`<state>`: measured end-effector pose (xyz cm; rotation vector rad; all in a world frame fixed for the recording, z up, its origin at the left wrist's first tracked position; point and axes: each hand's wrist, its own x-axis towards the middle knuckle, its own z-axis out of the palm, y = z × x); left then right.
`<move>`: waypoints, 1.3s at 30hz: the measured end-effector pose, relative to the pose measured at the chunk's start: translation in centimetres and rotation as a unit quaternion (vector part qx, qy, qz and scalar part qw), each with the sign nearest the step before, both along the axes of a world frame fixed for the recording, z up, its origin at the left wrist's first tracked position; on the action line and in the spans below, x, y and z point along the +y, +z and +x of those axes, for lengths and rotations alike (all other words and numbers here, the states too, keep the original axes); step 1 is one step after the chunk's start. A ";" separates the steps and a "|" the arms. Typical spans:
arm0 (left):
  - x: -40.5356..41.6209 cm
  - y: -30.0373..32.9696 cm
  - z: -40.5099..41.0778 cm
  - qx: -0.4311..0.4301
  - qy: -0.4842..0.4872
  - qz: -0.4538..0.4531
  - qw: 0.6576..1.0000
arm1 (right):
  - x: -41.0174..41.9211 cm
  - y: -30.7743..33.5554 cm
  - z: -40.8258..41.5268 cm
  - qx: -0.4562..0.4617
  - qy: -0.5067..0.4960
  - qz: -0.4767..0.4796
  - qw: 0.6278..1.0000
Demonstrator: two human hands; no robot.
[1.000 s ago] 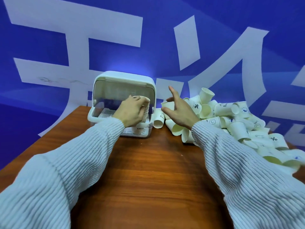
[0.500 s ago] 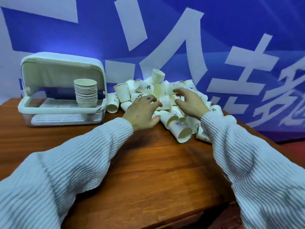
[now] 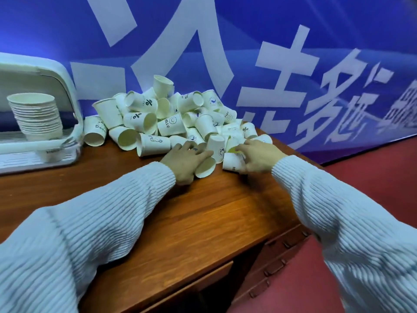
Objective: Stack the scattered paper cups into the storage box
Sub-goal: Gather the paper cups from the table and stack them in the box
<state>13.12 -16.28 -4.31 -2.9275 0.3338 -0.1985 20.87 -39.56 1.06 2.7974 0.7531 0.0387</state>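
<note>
While both hands sit at the near edge of the cup pile [image 3: 171, 118], we note the following. Left hand [image 3: 184, 160] lies knuckles-up over a cup on its side [image 3: 205, 168], mouth toward us; fingers reach fwd across the cup's wall and curl round it, so we log it as held. Right hand [image 3: 259, 155] is just beside it, approx. level, fingers bent round a second cup [image 3: 232, 162] lying on its side w/ dark print on the wall; fingertips also reach a cup w/ yellowish inside directly behind. An upside-down cup [image 3: 215, 145] stands between the two hands, touching the left fingertips. Rest of the pile spreads behind and to the left of the hands on the wooden table [image 3: 158, 222], heaped against the blue banner [image 3: 293, 53]; most cups tipped over, a few upright. Storage box [image 3: 67, 91] is at far left, well apart from both hands, lid raised, w/ a nested stack of cups [image 3: 36, 116] upright inside on its slatted tray. One loose cup [image 3: 94, 131] lies just beside the box's right wall. Both arms wear pale ribbed sleeves [image 3: 101, 213].
</note>
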 end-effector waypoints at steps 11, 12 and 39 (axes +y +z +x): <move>0.7 1.4 -1.3 -0.094 0.010 -0.066 0.993 | 0.4 1.9 -0.7 -0.020 0.026 -0.020 0.999; 1.0 1.9 -1.4 -0.101 0.016 -0.097 0.990 | 0.6 2.4 -1.0 -0.012 0.031 0.006 0.999; 27.2 10.3 -21.0 -0.417 0.295 -0.410 0.756 | 35.3 9.5 -10.9 0.029 0.308 0.435 0.846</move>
